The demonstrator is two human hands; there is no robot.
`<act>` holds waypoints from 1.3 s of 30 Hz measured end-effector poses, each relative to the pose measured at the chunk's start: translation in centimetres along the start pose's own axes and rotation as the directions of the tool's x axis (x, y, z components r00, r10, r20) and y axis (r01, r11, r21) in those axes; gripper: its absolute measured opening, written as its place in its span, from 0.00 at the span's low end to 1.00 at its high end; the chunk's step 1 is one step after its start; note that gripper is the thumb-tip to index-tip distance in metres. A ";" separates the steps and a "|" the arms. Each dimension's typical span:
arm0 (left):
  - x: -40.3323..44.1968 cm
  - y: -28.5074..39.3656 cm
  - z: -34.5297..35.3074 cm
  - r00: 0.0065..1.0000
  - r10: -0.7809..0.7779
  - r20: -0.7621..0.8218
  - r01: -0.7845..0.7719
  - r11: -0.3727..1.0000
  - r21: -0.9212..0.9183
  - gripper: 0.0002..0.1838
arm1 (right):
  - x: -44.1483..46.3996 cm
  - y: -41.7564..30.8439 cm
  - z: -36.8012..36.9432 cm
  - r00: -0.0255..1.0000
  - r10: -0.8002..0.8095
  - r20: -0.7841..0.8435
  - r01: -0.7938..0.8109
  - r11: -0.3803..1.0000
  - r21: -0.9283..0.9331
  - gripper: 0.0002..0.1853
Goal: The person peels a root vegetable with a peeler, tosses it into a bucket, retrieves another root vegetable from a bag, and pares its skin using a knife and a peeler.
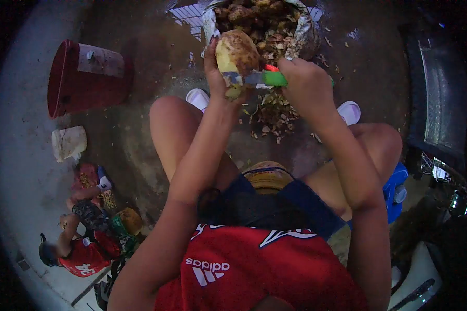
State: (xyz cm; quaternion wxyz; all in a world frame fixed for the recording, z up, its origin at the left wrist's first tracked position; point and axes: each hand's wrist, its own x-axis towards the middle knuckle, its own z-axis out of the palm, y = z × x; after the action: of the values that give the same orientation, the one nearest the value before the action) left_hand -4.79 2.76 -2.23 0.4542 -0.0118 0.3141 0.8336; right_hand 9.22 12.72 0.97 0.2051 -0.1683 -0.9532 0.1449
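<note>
My left hand [218,78] holds a large, partly peeled root [237,54] over the front edge of an open sack [211,23]. The root is pale yellow on its left and brown on the rest. In my right hand [307,85] is a knife with a green handle [275,79]. Its blade [253,78] points left and lies against the lower part of the root. A bit of red shows beside the handle. Brown roots [241,15] and peelings [277,44] fill the sack, and more peelings [276,111] lie on the wet floor below my hands.
A red bucket [101,78] lies on its side at the left, near a whitish container [69,143]. Another person [88,254] in red sits at lower left. Between my legs is a yellowish round object [267,177]. A blue container [396,193] stands by my right thigh.
</note>
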 end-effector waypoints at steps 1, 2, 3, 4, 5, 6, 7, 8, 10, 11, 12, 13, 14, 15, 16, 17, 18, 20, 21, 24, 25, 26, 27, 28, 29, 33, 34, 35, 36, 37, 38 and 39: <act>0.2 0.0 -0.7 1.000 0.012 0.025 -0.011 1.000 -0.025 0.30 | 0.0 0.1 0.2 1.000 0.006 -0.008 -0.006 1.000 0.006 0.02; 0.7 0.0 -1.7 0.998 0.025 0.050 -0.022 0.998 -0.050 0.30 | 0.2 0.2 0.3 1.000 0.012 -0.016 -0.012 1.000 0.013 0.02; 0.6 0.2 -1.2 0.997 0.038 0.074 -0.032 0.997 -0.076 0.31 | 0.4 0.6 0.4 0.997 0.071 0.009 -0.071 0.997 0.000 0.03; 0.2 0.1 -0.8 0.995 0.090 0.042 -0.086 0.992 -0.088 0.29 | 0.8 1.3 0.4 0.991 0.129 0.033 -0.129 0.992 -0.015 0.03; -0.4 -0.2 -0.4 0.990 0.141 0.009 -0.139 0.985 -0.099 0.28 | 1.1 2.0 0.3 0.981 0.188 0.057 -0.187 0.982 -0.031 0.04; -1.0 -0.4 0.2 0.982 0.188 -0.026 -0.189 0.976 -0.108 0.27 | 1.3 2.4 0.0 0.974 0.220 0.057 -0.220 0.975 -0.008 0.06; -0.9 -0.4 0.2 0.965 0.230 -0.124 -0.238 0.970 -0.052 0.28 | 1.7 2.8 -0.4 0.966 0.252 0.055 -0.253 0.967 0.014 0.08; -0.9 -0.4 0.1 0.979 0.190 -0.073 -0.195 0.978 -0.068 0.28 | 2.0 3.0 -0.9 0.958 0.281 0.054 -0.283 0.958 0.036 0.10; -1.0 -0.2 0.0 0.992 0.120 0.028 -0.117 0.989 -0.093 0.28 | 1.6 2.1 -1.8 0.971 0.211 0.109 -0.220 0.972 0.080 0.08; -0.8 0.0 -0.5 0.994 0.086 0.064 -0.078 0.991 -0.105 0.29 | 1.2 1.5 -2.1 0.975 0.176 0.135 -0.190 0.976 0.105 0.06; -0.7 0.2 -0.8 0.994 0.049 0.102 -0.037 0.993 -0.116 0.31 | 0.7 1.0 -1.9 0.987 0.117 0.108 -0.129 0.984 0.120 0.06; -0.6 0.4 -1.1 0.990 0.013 0.140 0.005 0.992 -0.125 0.33 | 0.1 0.6 -1.5 0.995 0.058 0.080 -0.068 0.989 0.133 0.06; -0.5 0.2 -1.3 0.996 0.039 0.079 -0.035 0.997 -0.062 0.33 | -0.3 0.3 -1.1 0.999 0.001 0.053 -0.008 0.989 0.146 0.05; -0.9 0.1 -0.2 0.997 0.069 0.019 -0.069 0.998 0.004 0.33 | -0.3 0.2 -0.9 0.998 0.004 0.070 -0.013 0.992 0.127 0.05; -1.2 0.0 0.5 0.994 0.101 -0.037 -0.099 0.993 0.072 0.33 | -0.3 0.1 -0.8 0.996 0.008 0.087 -0.017 0.994 0.107 0.05; -1.2 -0.1 0.4 0.994 0.102 -0.032 -0.099 0.992 0.080 0.33 | -0.3 0.1 -0.6 0.994 0.015 0.104 -0.024 0.996 0.086 0.05; -1.0 -0.1 0.2 0.994 0.103 -0.026 -0.100 0.991 0.088 0.33 | -0.3 0.2 -0.5 0.994 0.009 0.106 -0.018 0.996 0.087 0.04; -0.5 -0.2 0.0 0.993 0.117 -0.009 -0.116 0.990 0.081 0.32 | -0.1 0.5 -0.1 0.994 -0.009 0.105 0.000 0.996 0.090 0.03; -0.4 -0.3 -0.1 0.992 0.127 0.000 -0.126 0.990 0.065 0.32 | 0.0 0.5 -0.1 0.997 -0.003 0.082 -0.003 0.997 0.077 0.03; -0.2 -0.2 -0.4 0.995 0.096 0.013 -0.096 0.995 -0.024 0.26 | 0.2 0.4 -0.1 0.999 0.019 0.028 -0.020 0.998 0.052 0.02; -0.3 -0.1 -0.5 0.997 0.079 0.016 -0.078 0.995 -0.059 0.24 | 0.3 0.5 0.3 0.999 0.027 0.018 -0.028 0.998 0.055 0.02; -0.3 -0.1 -0.5 0.996 0.085 0.026 -0.084 0.995 -0.050 0.24 | 0.4 0.5 0.6 0.999 0.035 0.008 -0.035 0.998 0.059 0.02; -0.3 -0.2 -0.4 0.995 0.090 0.036 -0.089 0.995 -0.040 0.25 | 0.5 0.4 0.6 0.998 0.061 0.024 -0.062 0.995 0.075 0.03; -0.3 -0.2 -0.2 0.994 0.095 0.046 -0.093 0.995 -0.030 0.25 | 0.6 0.2 0.6 0.995 0.086 0.040 -0.089 0.992 0.089 0.05; -0.2 0.0 -0.5 0.990 0.085 0.110 -0.081 0.996 -0.048 0.27 | 0.7 0.2 0.6 0.992 0.112 0.057 -0.117 0.988 0.102 0.08; -1.2 0.3 -0.5 0.965 0.226 0.131 -0.251 0.942 0.223 0.30 | 1.8 2.9 1.1 0.935 0.330 0.130 -0.337 0.941 0.040 0.07; -1.3 0.2 -0.3 0.961 0.255 0.102 -0.273 0.926 0.260 0.30 | 2.1 3.2 0.7 0.934 0.337 0.117 -0.347 0.935 0.071 0.08; -1.5 0.2 -0.1 0.956 0.284 0.073 -0.293 0.909 0.298 0.30 | 2.3 3.2 0.3 0.935 0.340 0.104 -0.350 0.931 0.101 0.08; -1.2 0.1 -0.1 0.966 0.254 0.048 -0.258 0.941 0.219 0.30 | 2.3 3.0 0.1 0.935 0.329 0.131 -0.344 0.932 0.117 0.09; -1.1 0.1 -0.2 0.975 0.219 0.026 -0.221 0.965 0.140 0.30 | 2.1 2.6 -0.1 0.934 0.320 0.156 -0.341 0.931 0.133 0.09; -1.0 0.1 -0.2 0.982 0.178 0.064 -0.182 0.981 0.064 0.30 | 1.9 2.3 -0.4 0.932 0.314 0.180 -0.341 0.928 0.148 0.10; -1.0 0.1 -0.3 0.985 0.139 0.105 -0.139 0.990 -0.011 0.29 | 1.6 2.0 -0.3 0.955 0.245 0.169 -0.271 0.950 0.155 0.10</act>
State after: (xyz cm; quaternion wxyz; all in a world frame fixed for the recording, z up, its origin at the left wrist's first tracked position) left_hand -4.33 1.82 -2.16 0.4110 0.0533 0.2879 0.8633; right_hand 8.54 15.16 1.08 0.1273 -0.2616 -0.9190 0.2662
